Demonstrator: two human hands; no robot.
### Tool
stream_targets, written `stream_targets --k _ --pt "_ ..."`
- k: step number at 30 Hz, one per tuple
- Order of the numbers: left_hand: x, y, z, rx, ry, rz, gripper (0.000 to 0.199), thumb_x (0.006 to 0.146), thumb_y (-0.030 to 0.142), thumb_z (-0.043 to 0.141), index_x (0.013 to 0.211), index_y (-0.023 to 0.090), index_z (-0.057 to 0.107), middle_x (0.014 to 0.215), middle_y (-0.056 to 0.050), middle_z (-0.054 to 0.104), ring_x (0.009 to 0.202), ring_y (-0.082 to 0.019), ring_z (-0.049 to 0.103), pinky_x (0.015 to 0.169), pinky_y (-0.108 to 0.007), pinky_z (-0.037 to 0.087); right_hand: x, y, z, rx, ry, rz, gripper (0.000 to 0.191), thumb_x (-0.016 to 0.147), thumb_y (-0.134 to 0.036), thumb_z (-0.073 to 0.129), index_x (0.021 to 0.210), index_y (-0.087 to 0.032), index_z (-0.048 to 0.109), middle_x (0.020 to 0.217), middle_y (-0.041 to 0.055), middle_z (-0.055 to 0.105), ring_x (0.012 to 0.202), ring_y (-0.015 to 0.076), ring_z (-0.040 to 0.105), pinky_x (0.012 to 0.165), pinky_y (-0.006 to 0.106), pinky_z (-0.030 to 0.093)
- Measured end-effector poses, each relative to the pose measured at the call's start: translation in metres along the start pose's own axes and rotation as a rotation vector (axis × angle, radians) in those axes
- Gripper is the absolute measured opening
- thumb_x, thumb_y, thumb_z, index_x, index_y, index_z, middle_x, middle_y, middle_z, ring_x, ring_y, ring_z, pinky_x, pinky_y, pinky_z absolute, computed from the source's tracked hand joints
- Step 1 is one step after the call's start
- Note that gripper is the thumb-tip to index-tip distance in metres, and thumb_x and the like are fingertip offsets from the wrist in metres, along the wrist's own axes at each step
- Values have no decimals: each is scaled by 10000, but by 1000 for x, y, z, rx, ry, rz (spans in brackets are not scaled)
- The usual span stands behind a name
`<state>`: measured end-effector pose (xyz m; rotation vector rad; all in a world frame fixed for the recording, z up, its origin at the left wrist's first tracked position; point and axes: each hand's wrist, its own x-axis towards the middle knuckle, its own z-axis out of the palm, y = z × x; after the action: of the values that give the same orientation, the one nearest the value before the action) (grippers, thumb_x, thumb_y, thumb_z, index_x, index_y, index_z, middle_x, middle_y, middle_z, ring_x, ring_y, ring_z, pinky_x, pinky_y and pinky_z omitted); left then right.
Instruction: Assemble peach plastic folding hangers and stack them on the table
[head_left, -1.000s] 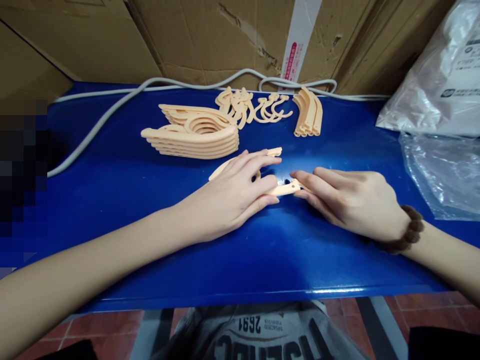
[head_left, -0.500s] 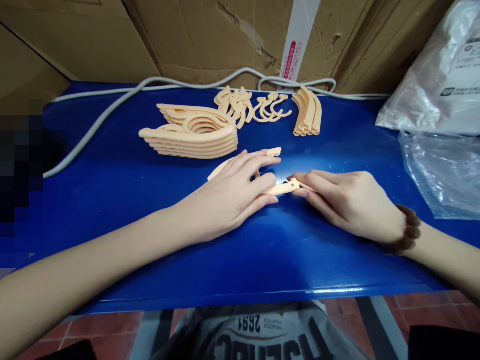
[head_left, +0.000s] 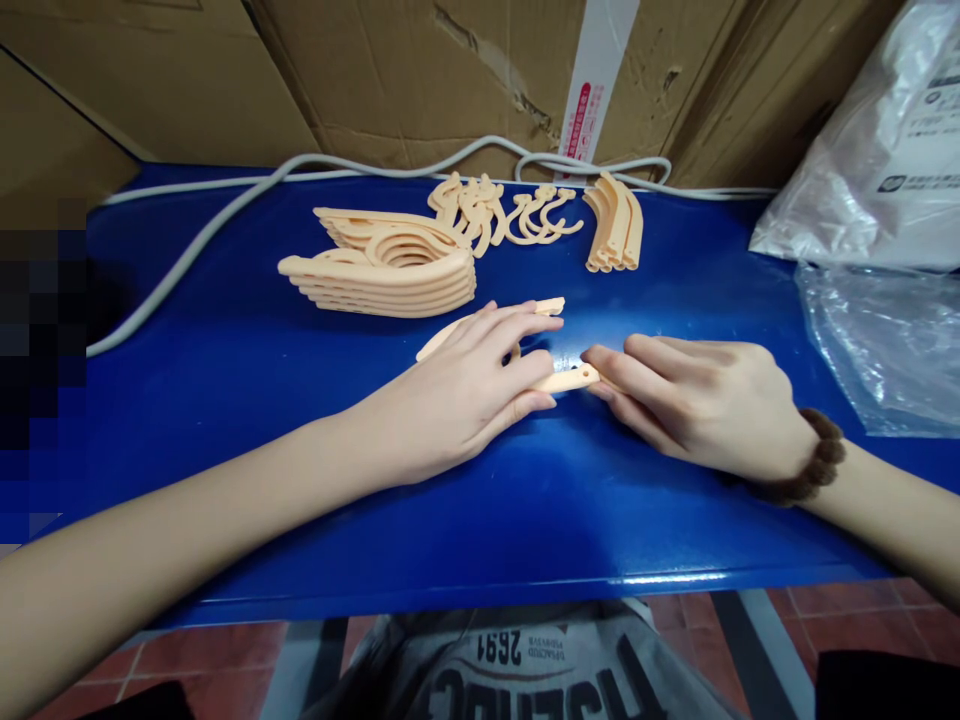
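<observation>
My left hand [head_left: 469, 385] lies over a cream plastic clothes-hanger body [head_left: 568, 380], pressing it to the blue table with the thumb and fingers around it. The hanger's two arm ends stick out to the right of my fingers, the nearer one with a small hole. At that nearer end, my right hand [head_left: 697, 400] is closed in a pinch on a small cream plastic piece, mostly hidden by the fingers. Whether this piece is seated in the hanger end cannot be seen.
Behind my hands lie a stack of hanger bodies [head_left: 382, 290], a pile of curved pieces [head_left: 469, 210], several hooks [head_left: 544, 220] and a bundle of curved arms [head_left: 615, 225]. A white cable [head_left: 300, 160] runs along cardboard boxes [head_left: 420, 80]. Clear plastic bags [head_left: 862, 170] sit at right.
My right hand has rolled over and its fingers have closed further over the small piece, covering it. The left hand and hanger body are almost unmoved.
</observation>
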<state>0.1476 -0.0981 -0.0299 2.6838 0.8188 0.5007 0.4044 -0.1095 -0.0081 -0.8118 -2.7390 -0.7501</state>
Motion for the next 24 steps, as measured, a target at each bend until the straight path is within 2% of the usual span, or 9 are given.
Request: stream_targets --k 5,13,18,24 --pt "0 -1 1 -14 6 8 238 1079 337 402 1105 198 594 1540 -147 481 1514 -283 345 1255 -564 275 0 1 -1 -41 0 2 256 1054 -329 464 1096 -187 673 708 -13 607 628 114 575 561 275 356" --pt "0 0 0 -16 -10 13 234 1082 337 406 1098 192 590 1537 -150 484 1517 -281 343 1256 -555 272 2 0 -2 -91 53 -45 235 1042 -318 482 955 -184 654 677 -14 566 608 132 518 556 276 352" --pt "0 0 0 -14 -17 7 237 1084 335 402 1038 193 586 1537 -146 486 1518 -277 344 1259 -551 267 3 0 -2 -58 60 -25 343 1038 -346 488 757 -189 608 642 -1 535 585 129 486 535 283 322" --pt "1 1 -1 -32 -30 11 229 1082 328 409 1011 193 579 1533 -144 491 1526 -280 333 1262 -556 266 2 0 -2 -75 52 -24 414 1047 -380 460 697 -205 596 627 3 518 576 130 489 530 288 328"
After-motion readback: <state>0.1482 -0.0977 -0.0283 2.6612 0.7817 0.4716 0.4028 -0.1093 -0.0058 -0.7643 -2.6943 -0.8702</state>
